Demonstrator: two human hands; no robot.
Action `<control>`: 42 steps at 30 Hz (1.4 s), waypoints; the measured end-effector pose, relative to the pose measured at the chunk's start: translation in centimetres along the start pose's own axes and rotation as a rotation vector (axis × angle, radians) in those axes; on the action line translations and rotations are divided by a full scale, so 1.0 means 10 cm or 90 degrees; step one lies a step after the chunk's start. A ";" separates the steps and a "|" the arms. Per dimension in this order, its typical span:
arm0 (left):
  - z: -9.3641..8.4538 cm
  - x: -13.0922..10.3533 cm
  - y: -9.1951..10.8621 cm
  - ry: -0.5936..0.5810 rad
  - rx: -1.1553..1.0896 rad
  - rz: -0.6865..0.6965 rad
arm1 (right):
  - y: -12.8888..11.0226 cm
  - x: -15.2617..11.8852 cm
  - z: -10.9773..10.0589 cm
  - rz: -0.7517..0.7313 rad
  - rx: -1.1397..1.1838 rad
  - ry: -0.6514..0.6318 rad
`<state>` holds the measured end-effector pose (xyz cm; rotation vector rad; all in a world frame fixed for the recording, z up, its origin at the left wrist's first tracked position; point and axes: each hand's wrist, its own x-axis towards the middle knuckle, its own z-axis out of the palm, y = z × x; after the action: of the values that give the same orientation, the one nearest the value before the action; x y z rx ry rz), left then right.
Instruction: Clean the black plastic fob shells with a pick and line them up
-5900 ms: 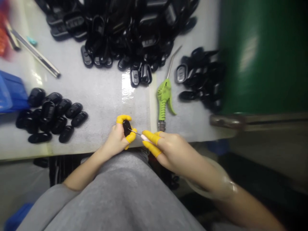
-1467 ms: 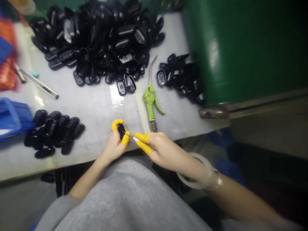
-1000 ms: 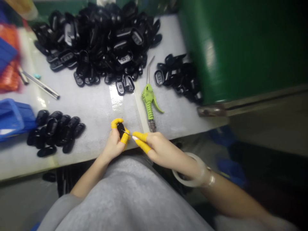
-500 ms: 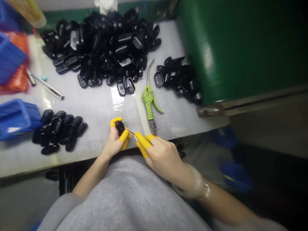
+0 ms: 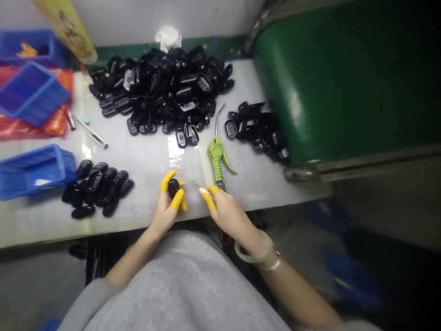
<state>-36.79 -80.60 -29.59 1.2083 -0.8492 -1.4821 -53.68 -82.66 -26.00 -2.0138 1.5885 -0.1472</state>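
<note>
My left hand point(image 5: 163, 210), with yellow finger cots on its fingertips, holds a small black key fob shell point(image 5: 173, 187) near the table's front edge. To its right, my right hand point(image 5: 230, 215), also in yellow finger cots, pinches a thin pointed metal tool point(image 5: 196, 184). The tool's tip points up and left, apart from the shell. Its exact kind is too small to tell. Just above the right hand lies a green air blow gun point(image 5: 216, 158) with a bent metal nozzle.
A large heap of black fob shells point(image 5: 161, 87) covers the back of the table point(image 5: 148, 161). Smaller piles lie right point(image 5: 258, 128) and left point(image 5: 99, 188). Blue bins point(image 5: 37, 184), an orange-red bag point(image 5: 64, 122) and a utility knife point(image 5: 91, 132) are at left. A green padded surface point(image 5: 344, 92) borders the right.
The tool's tip was at the shell and is now drawn away from it, the right hand moving apart from the left. The view has shifted, showing more of the table's back.
</note>
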 end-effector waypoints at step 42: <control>-1.10 -0.10 0.59 0.507 0.897 0.496 | 0.48 1.27 -0.62 0.257 -0.215 0.242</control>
<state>-24.63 -80.38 -26.66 1.8580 -1.5416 0.4606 -56.74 -97.24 -26.34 -1.9318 2.3650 -0.1171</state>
